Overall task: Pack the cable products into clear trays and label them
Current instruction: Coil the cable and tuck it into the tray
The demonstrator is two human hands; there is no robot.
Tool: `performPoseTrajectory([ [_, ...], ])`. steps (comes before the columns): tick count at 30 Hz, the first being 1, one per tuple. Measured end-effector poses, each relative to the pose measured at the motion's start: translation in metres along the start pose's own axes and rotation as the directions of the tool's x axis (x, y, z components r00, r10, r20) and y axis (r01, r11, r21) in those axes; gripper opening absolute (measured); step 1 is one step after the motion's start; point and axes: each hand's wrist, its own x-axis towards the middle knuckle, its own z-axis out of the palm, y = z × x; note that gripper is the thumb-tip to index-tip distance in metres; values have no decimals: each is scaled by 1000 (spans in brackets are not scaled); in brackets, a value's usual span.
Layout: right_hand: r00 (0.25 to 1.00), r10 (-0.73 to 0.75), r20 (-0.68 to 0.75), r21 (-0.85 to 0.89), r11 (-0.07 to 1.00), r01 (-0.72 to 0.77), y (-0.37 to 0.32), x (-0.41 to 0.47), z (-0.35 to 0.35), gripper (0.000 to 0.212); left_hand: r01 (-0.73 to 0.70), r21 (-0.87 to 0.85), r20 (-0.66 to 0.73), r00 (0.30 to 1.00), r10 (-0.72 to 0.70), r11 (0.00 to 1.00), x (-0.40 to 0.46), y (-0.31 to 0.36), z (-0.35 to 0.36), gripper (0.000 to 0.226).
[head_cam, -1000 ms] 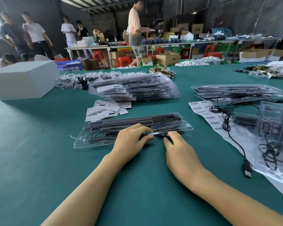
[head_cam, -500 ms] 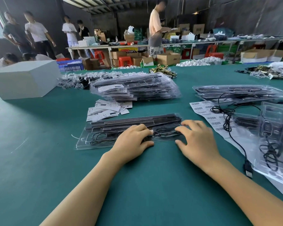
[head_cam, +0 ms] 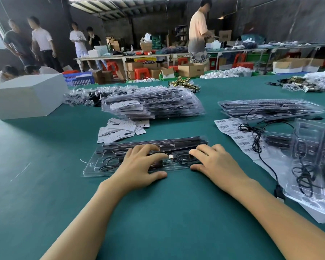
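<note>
Green felt is covering the table (head_cam: 36, 184), and on it, just ahead of the person, a clear tray (head_cam: 105, 162) is lying flat with its long side running left to right. Black cable (head_cam: 111, 163) is sitting coiled in the tray's near compartments, and a silver USB plug (head_cam: 170, 157) is showing between the two hands. The left hand (head_cam: 139, 166) is resting on the middle of the tray, fingers spread and fairly straight, pressing down on the plastic, thumb lying along the near edge. The right hand (head_cam: 216, 164) is pressing on the tray's right end in the same way, fingers extended over the plastic, thumb touching the felt at the front rim. Neither hand is curling round anything; they are lying apart with the plug in the gap. Just behind the tray a loose heap of white paper cards (head_cam: 120, 130) is lying, and beyond that a stack of filled trays (head_cam: 152, 107) is sitting. To the right, a sheet of barcode labels (head_cam: 233, 130) is lying with a loose black cable (head_cam: 257, 139) trailing over it, near another stack of trays (head_cam: 270, 107) and some open trays with cables (head_cam: 315, 166) at the right edge. A white box (head_cam: 26, 94) is standing at far left. In the background several people are standing by long tables loaded with cardboard boxes.
</note>
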Motion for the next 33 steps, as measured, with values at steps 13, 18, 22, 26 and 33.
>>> performPoseTrajectory([
  [13, 999, -49, -23, -108, 993, 46, 0, -1, -3, 53, -330, 595, -169, 840, 515, 733, -16, -30, -10, 38],
  [18, 953, -60, -296, -88, 995, 36, -9, -3, -17, 58, -320, 680, -199, 785, 586, 659, -3, -26, -41, 35],
  [22, 779, -16, -627, -77, 996, -41, -12, -2, -29, 26, -205, 755, -355, 672, 650, 623, 12, -10, -89, 25],
  [26, 680, 245, -691, 279, 958, -62, -21, -7, -39, 21, 91, 600, -715, 506, 482, 795, 29, 21, -119, 24],
  [33, 777, 630, -14, 997, 72, -41, -34, -6, -35, 18, 151, -524, -557, 684, -471, 838, 15, 72, -38, 50],
])
